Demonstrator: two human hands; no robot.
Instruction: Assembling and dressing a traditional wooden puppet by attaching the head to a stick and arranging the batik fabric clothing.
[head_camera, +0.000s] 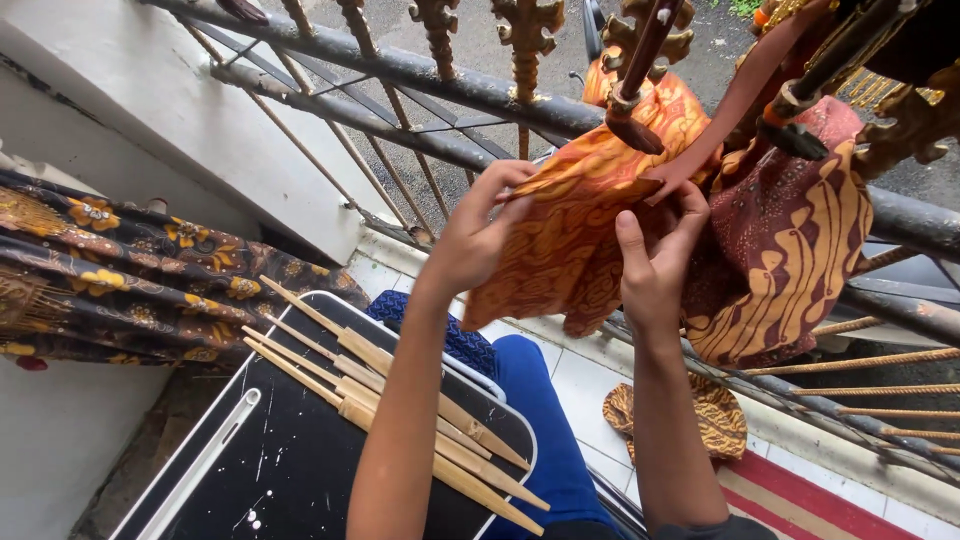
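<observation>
Reaching up from the lap, both forearms pass over the black tray (300, 450) of bamboo sticks (400, 400). The left hand (475, 240) and right hand (655, 260) pinch the orange batik cloth (570, 230) hanging by the iron railing (420, 70), fingers pressed on its folds.

Both hands work an orange patterned cloth (585, 235) hung against a metal railing (420, 75); the left hand (475, 240) pinches its upper edge; the right hand (655, 265) grips its middle; bamboo sticks (400, 395) lie on a black worktop (290, 450) below.
</observation>
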